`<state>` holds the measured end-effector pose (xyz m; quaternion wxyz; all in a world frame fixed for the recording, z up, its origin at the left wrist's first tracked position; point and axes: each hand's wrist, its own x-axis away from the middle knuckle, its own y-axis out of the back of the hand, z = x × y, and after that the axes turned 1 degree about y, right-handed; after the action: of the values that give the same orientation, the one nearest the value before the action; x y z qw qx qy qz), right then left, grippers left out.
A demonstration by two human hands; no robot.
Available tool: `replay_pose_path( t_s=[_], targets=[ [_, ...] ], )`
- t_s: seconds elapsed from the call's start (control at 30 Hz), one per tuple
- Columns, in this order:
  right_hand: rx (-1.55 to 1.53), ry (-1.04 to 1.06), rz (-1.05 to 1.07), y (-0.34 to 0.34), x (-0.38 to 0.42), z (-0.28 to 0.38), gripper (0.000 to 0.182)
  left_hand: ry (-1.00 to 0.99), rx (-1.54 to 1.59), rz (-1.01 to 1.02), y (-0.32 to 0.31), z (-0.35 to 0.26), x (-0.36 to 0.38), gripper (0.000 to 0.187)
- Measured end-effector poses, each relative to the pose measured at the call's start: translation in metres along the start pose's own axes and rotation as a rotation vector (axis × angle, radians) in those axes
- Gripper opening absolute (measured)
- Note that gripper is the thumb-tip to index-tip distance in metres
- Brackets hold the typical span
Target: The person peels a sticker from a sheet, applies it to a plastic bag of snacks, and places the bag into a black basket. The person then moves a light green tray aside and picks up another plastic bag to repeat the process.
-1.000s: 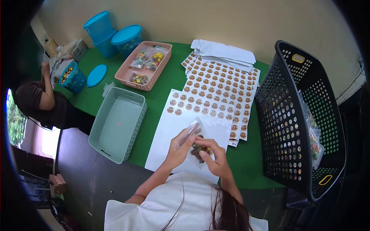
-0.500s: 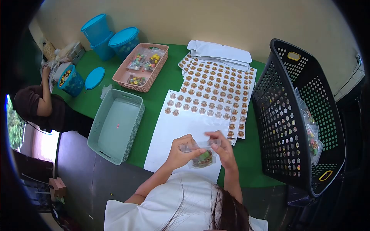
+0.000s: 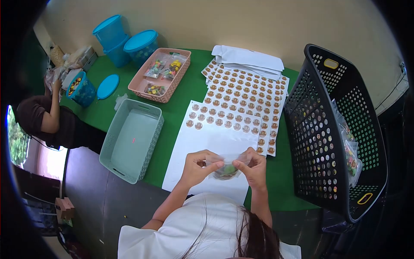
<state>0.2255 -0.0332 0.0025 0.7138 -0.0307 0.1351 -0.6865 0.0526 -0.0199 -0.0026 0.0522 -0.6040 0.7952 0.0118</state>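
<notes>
A small clear plastic bag (image 3: 226,173) with green and dark contents hangs between my two hands, over the lower part of a white sticker sheet (image 3: 183,157). My left hand (image 3: 198,167) pinches the bag's upper left side between thumb and fingers. At its upper right side my right hand (image 3: 253,167) pinches it the same way, thumb toward the middle. Rows of round brown stickers (image 3: 237,93) cover the overlapping sheets beyond the hands.
A green empty basket (image 3: 131,140) stands left, a pink basket (image 3: 160,75) with filled bags behind it. Blue tubs (image 3: 141,46) are at the back left. A tall black basket (image 3: 315,146) holding bags stands right. A co-worker (image 3: 51,121) is at the far left.
My right hand's fingers have closed on the bag's edge, and both hands have moved slightly up with the bag. The co-worker's arm has shifted slightly.
</notes>
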Motion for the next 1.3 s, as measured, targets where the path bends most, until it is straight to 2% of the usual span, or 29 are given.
replay_pose_path(
  t_s=[0.07,0.1,0.17,0.2,0.27,0.3,0.33,0.37,0.4,0.43,0.47,0.53,0.57,0.63,0.67,0.73,0.77,0.8,0.87,0.9,0.93,1.0,1.03,1.17,1.23,1.3],
  targets=[
    [0.017,-0.021,0.008,-0.003,0.001,0.000,0.006,-0.041,0.020,-0.065,0.002,0.005,0.000,0.017],
    [-0.064,-0.051,-0.061,-0.008,0.000,0.001,0.008,-0.042,0.021,-0.065,-0.002,0.008,-0.002,0.017],
    [-0.146,-0.076,-0.129,-0.012,-0.001,0.000,0.010,-0.086,0.342,-0.348,-0.012,0.010,-0.008,0.028],
    [-0.089,-0.075,-0.180,-0.012,-0.002,-0.001,0.014,-0.090,0.341,-0.348,-0.010,0.008,-0.008,0.028],
    [-0.033,-0.064,-0.225,-0.014,-0.005,-0.003,0.018,-0.032,0.265,-0.285,-0.002,0.001,-0.006,0.042],
    [-0.054,-0.009,-0.213,-0.018,-0.005,-0.006,0.012,0.033,0.255,-0.125,0.005,-0.001,-0.006,0.057],
    [-0.076,0.045,-0.204,-0.020,-0.003,-0.010,0.014,0.025,0.252,-0.122,0.005,-0.004,-0.006,0.057],
    [-0.077,0.053,-0.205,-0.021,0.001,-0.014,0.014,-0.085,0.026,0.027,0.003,-0.011,-0.006,0.070],
    [-0.001,0.020,-0.066,-0.023,0.005,-0.015,0.027,-0.193,-0.201,0.177,0.002,-0.014,-0.006,0.084],
    [0.076,-0.014,0.070,-0.025,0.006,-0.014,0.040,-0.205,-0.311,0.274,0.001,-0.013,-0.007,0.106],
    [-0.240,0.002,0.213,-0.037,0.008,-0.014,0.051,-0.213,-0.275,0.292,-0.004,-0.013,-0.006,0.113],
    [-0.237,0.094,0.258,-0.043,0.009,-0.005,0.052,-0.226,-0.224,0.200,-0.010,-0.011,-0.007,0.096],
    [-0.234,0.097,0.255,-0.038,0.007,-0.004,0.052,-0.229,-0.222,0.205,-0.011,-0.010,-0.007,0.096],
    [-0.456,-0.081,0.329,-0.022,0.003,-0.003,0.050,-0.074,-0.027,0.061,-0.009,-0.008,-0.008,0.064],
    [-0.453,-0.081,0.331,-0.019,0.002,-0.006,0.050,-0.076,-0.025,0.061,-0.008,-0.007,-0.007,0.064],
    [-0.041,-0.061,-0.120,-0.014,-0.002,-0.013,0.049,0.076,0.111,-0.038,-0.005,-0.008,-0.006,0.035],
    [0.167,-0.022,-0.182,-0.010,-0.004,-0.016,0.053,0.136,0.149,-0.064,-0.005,-0.013,-0.005,0.027],
    [0.167,-0.025,-0.180,-0.007,-0.005,-0.014,0.053,0.138,0.149,-0.067,-0.005,-0.010,-0.004,0.027],
    [0.109,-0.024,0.070,-0.004,-0.009,-0.008,0.059,0.047,0.069,0.014,-0.005,-0.002,-0.002,0.021],
    [0.099,0.009,0.160,-0.009,-0.011,-0.001,0.050,0.122,0.091,0.025,-0.007,-0.013,-0.001,0.015],
    [0.098,0.006,0.161,-0.011,-0.011,0.000,0.050,0.125,0.091,0.023,-0.008,-0.011,-0.001,0.015],
    [-0.017,-0.065,0.397,-0.014,-0.011,0.001,0.033,0.002,0.123,0.012,-0.008,-0.005,-0.001,0.013],
    [-0.038,-0.027,0.344,-0.019,-0.010,0.003,0.023,0.005,0.124,0.011,-0.007,-0.006,0.000,0.013],
    [-0.004,-0.039,0.276,-0.016,-0.006,-0.002,0.020,0.075,0.042,-0.051,0.000,-0.011,0.002,0.009],
    [0.194,0.147,0.180,-0.006,-0.005,-0.017,0.014,0.037,0.010,-0.111,0.003,-0.009,0.001,0.013],
    [0.164,0.141,0.144,-0.004,-0.004,-0.019,0.012,0.019,-0.017,-0.079,0.006,-0.006,0.001,0.010]
  ],
)
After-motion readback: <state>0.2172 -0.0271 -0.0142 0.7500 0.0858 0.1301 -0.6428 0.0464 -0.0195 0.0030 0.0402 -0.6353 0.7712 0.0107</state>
